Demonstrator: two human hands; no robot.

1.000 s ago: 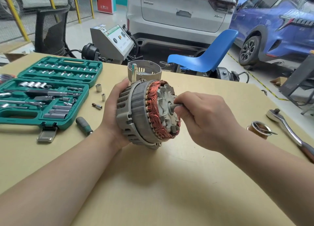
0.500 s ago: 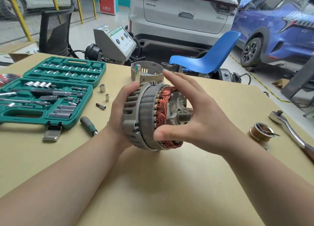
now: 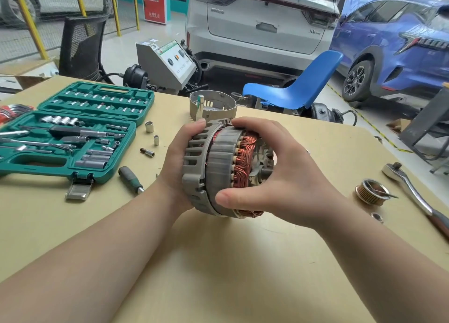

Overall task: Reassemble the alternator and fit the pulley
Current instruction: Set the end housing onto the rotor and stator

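The fingers [image 3: 245, 123] of the right hand [image 3: 289, 176] curl around the alternator [image 3: 218, 167], the left hand [image 3: 179, 157] grips its housing above the desk [image 3: 218, 262]; heavy and stiff probably, hold the iron ring, not the fragile copper windings.

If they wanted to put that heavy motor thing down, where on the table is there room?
The widest bare patch of table lies straight below the alternator, between the two forearms. Another lies between the right hand and the pulley. Left is crowded: the green socket case, loose sockets and a screwdriver. Far right holds the ratchet.
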